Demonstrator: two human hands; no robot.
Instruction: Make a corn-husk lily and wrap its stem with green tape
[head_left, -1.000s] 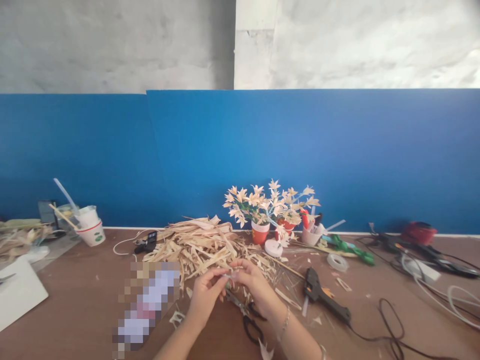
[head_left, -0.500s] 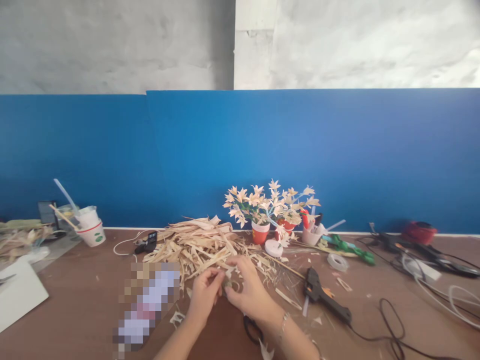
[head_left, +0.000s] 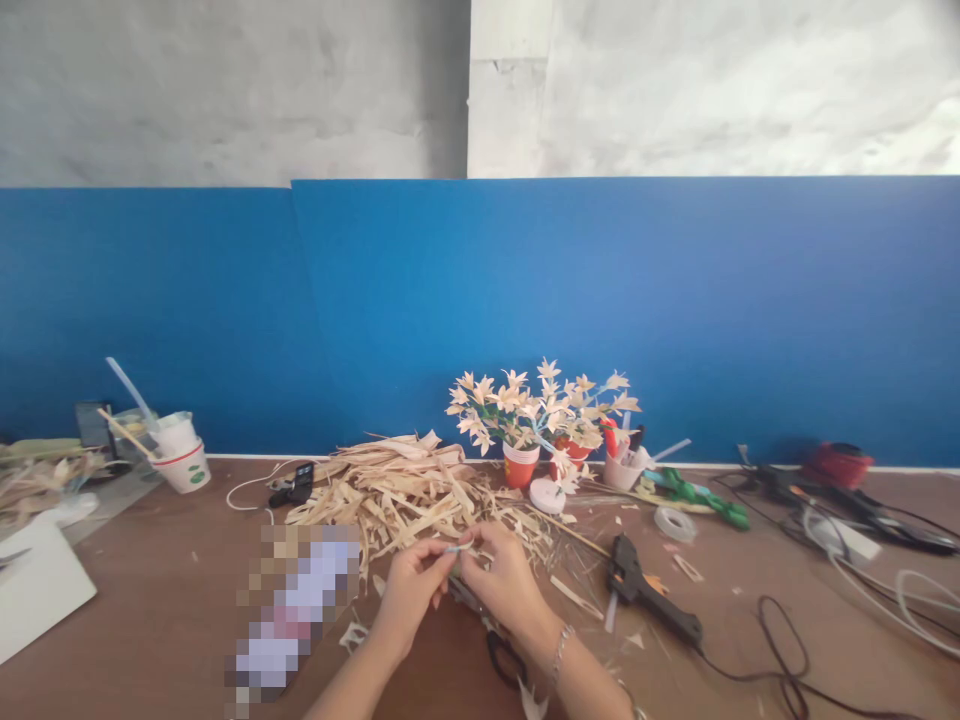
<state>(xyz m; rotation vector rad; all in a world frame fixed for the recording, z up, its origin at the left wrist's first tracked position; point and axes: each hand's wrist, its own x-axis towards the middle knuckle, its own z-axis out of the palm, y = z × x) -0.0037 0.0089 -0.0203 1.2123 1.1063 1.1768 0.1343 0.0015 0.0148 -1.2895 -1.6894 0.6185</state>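
**Because the piece is so small, a light pinch counts**

As both hands meet just in front of the pile of dry husks, a thin strip, bluish at one end and pale at the other, runs between their fingertips above the counter. The left hand pinches it between thumb and forefinger. The right hand has thumb and forefinger closed on the paler, curved part. What the strip is made of is too small to tell.

For a clean result, I would let the left pinch act as the fixed point and leave the fine movement to the right thumb and forefinger. Pressure should be firm enough to stop slipping, yet gentle, since a slender piece may crease or split if squeezed hard. Keeping the two pinches close together should limit bending, and rolling the fingertips would likely serve better than pulling.

Scissors lie below, partly hidden by the right hand, so the wrists are best kept raised to avoid nudging them. The glue gun lies to the right, well apart from the fingers; a sleeve-free, unhurried reach keeps its cable out of the way.
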